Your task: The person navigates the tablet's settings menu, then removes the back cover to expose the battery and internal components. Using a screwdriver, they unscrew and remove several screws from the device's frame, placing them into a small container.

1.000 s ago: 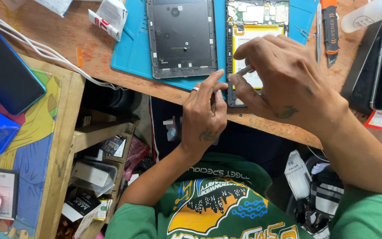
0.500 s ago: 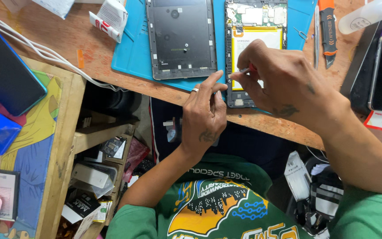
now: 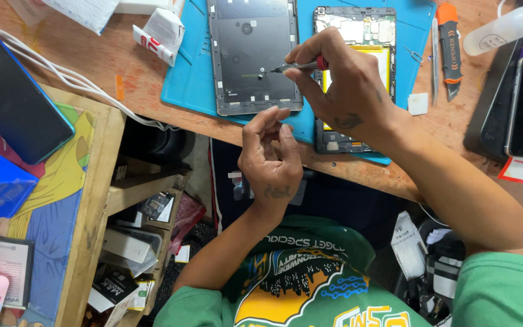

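Right hand [image 3: 349, 91] pinches a red-handled screwdriver [image 3: 301, 65], tip on the grey tablet back cover [image 3: 252, 54] lying on the blue mat [image 3: 188, 85] — left hand [image 3: 270, 160] loosely curled, looks empty.

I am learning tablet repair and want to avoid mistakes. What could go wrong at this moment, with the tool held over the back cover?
1. The right hand holds the screwdriver tip on the dark back cover; a slip might scratch it.
2. The opened tablet lies under that wrist with its board exposed; the hand could press on it.
3. The tablet's lower end sits at the wooden table edge, so a nudge may tip it off.
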